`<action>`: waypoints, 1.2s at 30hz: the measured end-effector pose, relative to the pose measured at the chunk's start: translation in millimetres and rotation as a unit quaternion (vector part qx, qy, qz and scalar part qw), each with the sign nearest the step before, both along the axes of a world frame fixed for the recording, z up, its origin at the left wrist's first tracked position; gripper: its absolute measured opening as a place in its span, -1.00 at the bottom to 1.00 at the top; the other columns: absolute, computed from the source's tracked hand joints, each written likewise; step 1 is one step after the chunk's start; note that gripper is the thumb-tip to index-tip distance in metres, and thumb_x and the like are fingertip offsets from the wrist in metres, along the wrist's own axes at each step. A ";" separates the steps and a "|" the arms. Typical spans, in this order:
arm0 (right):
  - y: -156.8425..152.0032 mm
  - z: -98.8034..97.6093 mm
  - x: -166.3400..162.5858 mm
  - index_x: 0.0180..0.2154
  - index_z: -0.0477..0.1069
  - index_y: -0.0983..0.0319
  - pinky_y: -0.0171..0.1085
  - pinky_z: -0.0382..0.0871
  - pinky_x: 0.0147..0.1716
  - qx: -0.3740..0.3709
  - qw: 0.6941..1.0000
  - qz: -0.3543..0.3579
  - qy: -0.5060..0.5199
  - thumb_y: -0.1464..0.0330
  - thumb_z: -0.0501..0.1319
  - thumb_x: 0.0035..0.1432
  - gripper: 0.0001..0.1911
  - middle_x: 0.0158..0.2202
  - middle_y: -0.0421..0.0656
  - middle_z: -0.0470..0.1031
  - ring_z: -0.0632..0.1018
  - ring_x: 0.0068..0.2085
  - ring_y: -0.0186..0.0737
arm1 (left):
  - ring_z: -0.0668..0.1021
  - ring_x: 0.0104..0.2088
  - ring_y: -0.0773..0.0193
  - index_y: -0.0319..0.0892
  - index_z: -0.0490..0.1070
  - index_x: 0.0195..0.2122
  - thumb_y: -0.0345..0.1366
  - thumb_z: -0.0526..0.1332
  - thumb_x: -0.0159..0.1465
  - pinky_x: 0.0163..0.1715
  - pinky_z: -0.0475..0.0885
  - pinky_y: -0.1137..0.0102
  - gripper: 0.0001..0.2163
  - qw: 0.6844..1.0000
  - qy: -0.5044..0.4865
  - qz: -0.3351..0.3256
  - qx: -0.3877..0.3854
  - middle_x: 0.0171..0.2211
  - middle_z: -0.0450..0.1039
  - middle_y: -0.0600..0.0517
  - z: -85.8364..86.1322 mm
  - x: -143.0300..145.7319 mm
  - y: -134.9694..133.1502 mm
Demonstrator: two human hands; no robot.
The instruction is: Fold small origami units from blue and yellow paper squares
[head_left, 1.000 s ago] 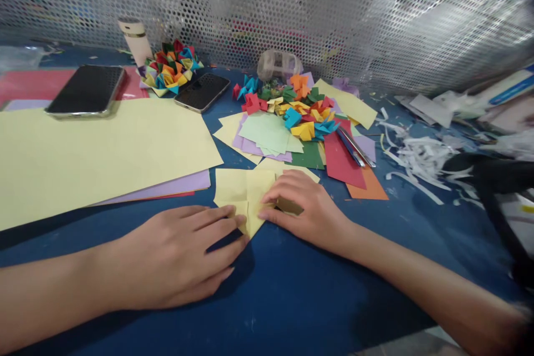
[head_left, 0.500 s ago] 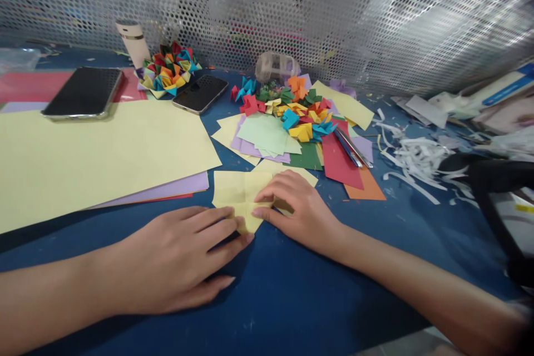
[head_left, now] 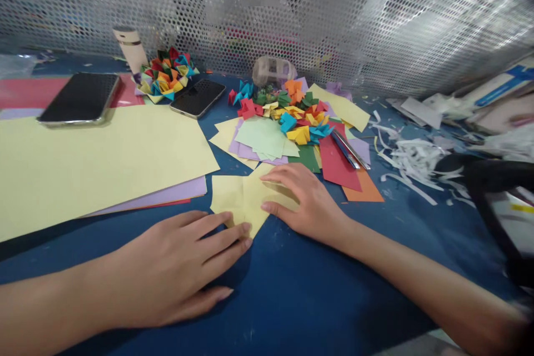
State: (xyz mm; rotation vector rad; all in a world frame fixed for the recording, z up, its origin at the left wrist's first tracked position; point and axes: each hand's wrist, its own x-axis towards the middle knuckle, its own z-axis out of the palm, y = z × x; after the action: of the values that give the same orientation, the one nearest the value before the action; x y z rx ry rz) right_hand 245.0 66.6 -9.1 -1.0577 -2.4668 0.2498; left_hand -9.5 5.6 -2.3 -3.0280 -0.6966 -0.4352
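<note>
A small yellow sheet of paper (head_left: 231,192) with crease lines lies on the blue table in the middle of the head view, one corner toward me. My left hand (head_left: 187,258) rests palm down at its lower left, with stretched fingertips pressing on that near corner and the thumb apart on the table. On the sheet's right side lies my right hand (head_left: 306,197), its thumb and forefinger spread with a gap between them over the paper. Its other fingers and the sheet's right part are hidden behind the hand.
Large yellow sheets (head_left: 104,161) bearing a phone (head_left: 81,98) cover the left. Behind are another phone (head_left: 198,98), a folded-paper piece (head_left: 164,75) and a white cylinder (head_left: 131,50). Folded pieces (head_left: 298,108), tweezers (head_left: 350,150) and paper shreds (head_left: 413,161) lie right. A perforated metal screen (head_left: 187,5) stands behind.
My right thumb and forefinger have moved apart and slid right from the sheet's middle, where they were close together. More of the creased paper shows. My left hand stays at the near corner.
</note>
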 end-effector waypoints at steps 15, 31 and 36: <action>0.2 7.1 10.6 -0.19 0.47 0.17 0.01 0.30 0.07 0.121 0.988 0.074 0.055 0.53 0.13 0.18 -0.77 -0.30 -0.16 0.54 0.55 -0.26 -0.23 | 0.46 0.07 0.00 -0.08 0.38 0.12 -0.05 -0.01 0.40 0.05 0.33 0.14 -0.61 0.997 -0.015 0.071 0.033 0.04 0.49 -0.01 -6.4 -3.2 -4.8; -5.6 20.1 18.8 -0.30 0.45 0.10 0.05 0.16 0.23 0.213 0.954 0.212 -0.022 0.41 0.23 0.11 -0.90 -0.03 -0.19 0.57 0.45 0.13 -0.13 | 0.43 0.16 -0.09 -0.25 0.29 0.19 -0.13 0.06 0.37 -0.01 0.50 0.10 -0.56 0.999 -0.006 0.046 -0.018 0.18 0.36 -0.22 -11.2 -6.8 1.1; -1.6 21.6 16.7 -0.30 0.48 0.13 -0.02 0.18 0.18 0.091 0.971 0.219 -0.019 0.48 0.19 0.16 -0.85 -0.28 -0.26 0.60 0.54 -0.17 -0.29 | 0.48 0.11 -0.16 -0.08 0.27 0.23 -0.07 0.11 0.32 -0.08 0.53 0.02 -0.53 0.999 -0.003 0.039 -0.017 0.15 0.37 -0.23 -6.1 -7.4 2.4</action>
State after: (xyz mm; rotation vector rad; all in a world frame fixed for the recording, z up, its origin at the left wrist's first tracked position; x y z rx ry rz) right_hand 261.7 65.0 12.5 -0.4388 -2.6743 0.1312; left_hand -16.9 8.0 -8.4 -3.0189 -0.8286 -0.4338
